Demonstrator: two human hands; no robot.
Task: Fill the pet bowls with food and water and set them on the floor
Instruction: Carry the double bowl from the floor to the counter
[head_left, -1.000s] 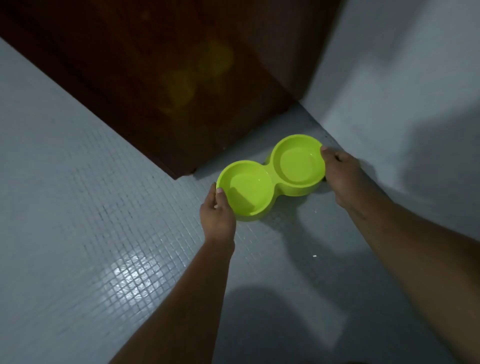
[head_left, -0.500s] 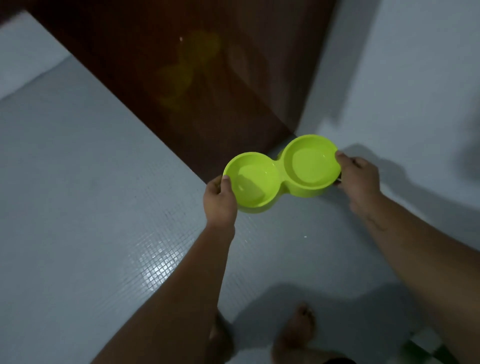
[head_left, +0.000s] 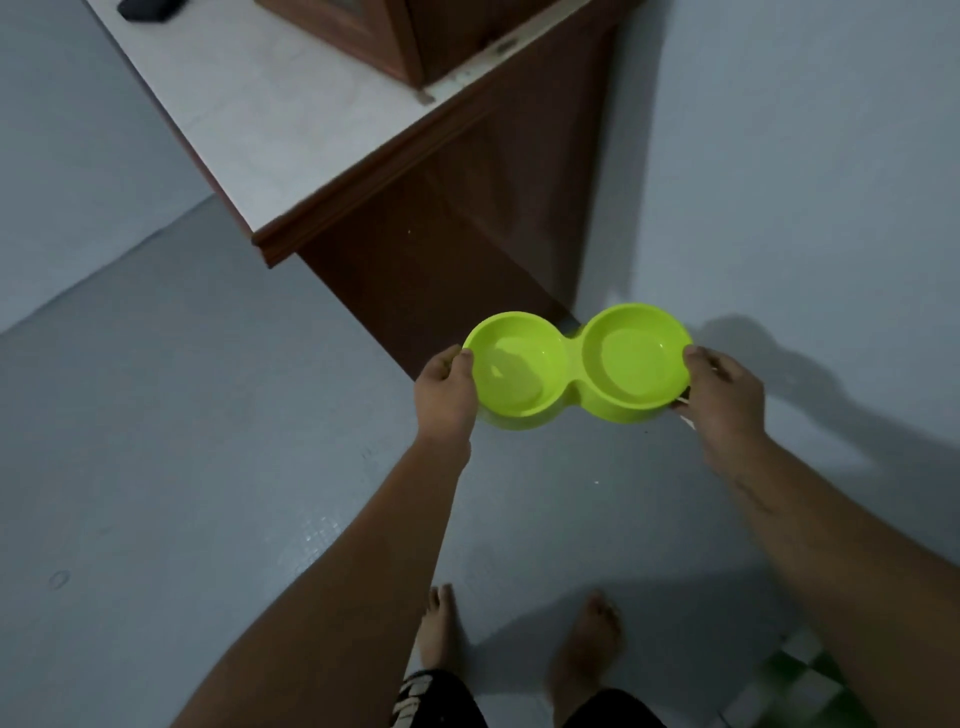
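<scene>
The lime-green double pet bowl (head_left: 571, 358) is being held roughly level above the grey floor (head_left: 208, 467), its two round wells lying side by side. The left hand (head_left: 447, 395) is gripping the outer rim of the left well, thumb hooking over the edge, and the right hand (head_left: 722, 400) is gripping the outer rim of the right well likewise. Whether the wells are holding anything cannot be told. Behind the bowl, a brown wooden bench (head_left: 291, 119) with a pale top is standing beside the wall (head_left: 805, 156). Two bare feet (head_left: 439, 631) are standing below.
</scene>
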